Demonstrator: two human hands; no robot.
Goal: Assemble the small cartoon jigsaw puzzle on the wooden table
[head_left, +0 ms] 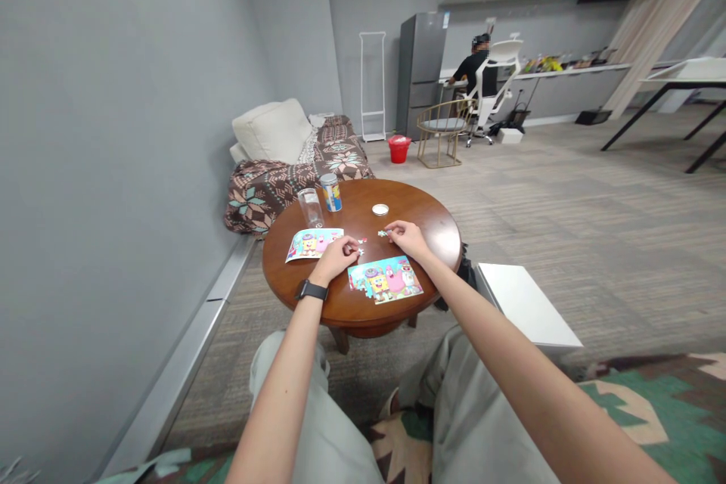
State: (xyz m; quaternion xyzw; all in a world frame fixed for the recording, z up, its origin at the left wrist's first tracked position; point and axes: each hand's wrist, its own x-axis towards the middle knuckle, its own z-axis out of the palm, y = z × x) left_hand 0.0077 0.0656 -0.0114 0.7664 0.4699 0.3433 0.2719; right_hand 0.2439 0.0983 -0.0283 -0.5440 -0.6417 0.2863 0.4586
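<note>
On the round wooden table (420,212) lies a cartoon jigsaw puzzle (386,279), nearly whole, in front of me. A printed picture of the same cartoon (314,243) lies to its left. My left hand (339,253), with a black watch on the wrist, rests between the two with fingers curled near small loose pieces (361,243). My right hand (405,234) reaches past the puzzle's far edge, its fingertips pinched on a small puzzle piece (384,233).
A clear glass (310,206), a printed can (330,191) and a white lid (380,209) stand at the table's far side. A sofa with a patterned blanket (283,178) is behind. A white board (525,302) lies right. Another person sits at a far counter (476,72).
</note>
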